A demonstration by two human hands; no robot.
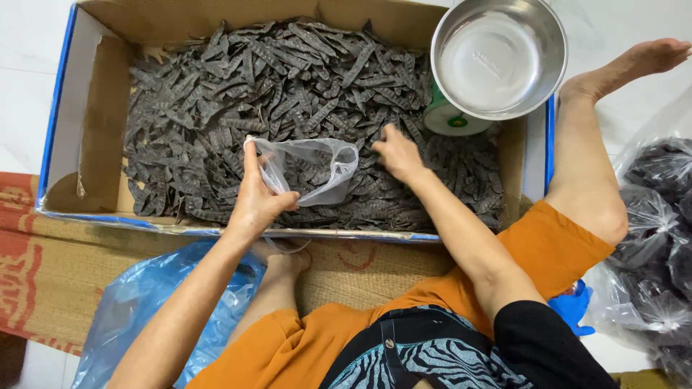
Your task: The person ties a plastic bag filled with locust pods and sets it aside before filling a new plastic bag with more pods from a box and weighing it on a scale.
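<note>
Clear plastic bag (317, 169), limp, light, slippery: left hand (256, 202) pinches rim shut, mouth sagging rightward. Right hand (396, 153), fingers curled onto dark dried pods (216, 108) just beyond bag; pods likely stiff, brittle. Best hold: bag rim.

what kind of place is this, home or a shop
Likely a home floor used for packing by hand: a woven mat on pale tiles, a cardboard box of dark dried pods, and filled clear bags alongside.
</note>
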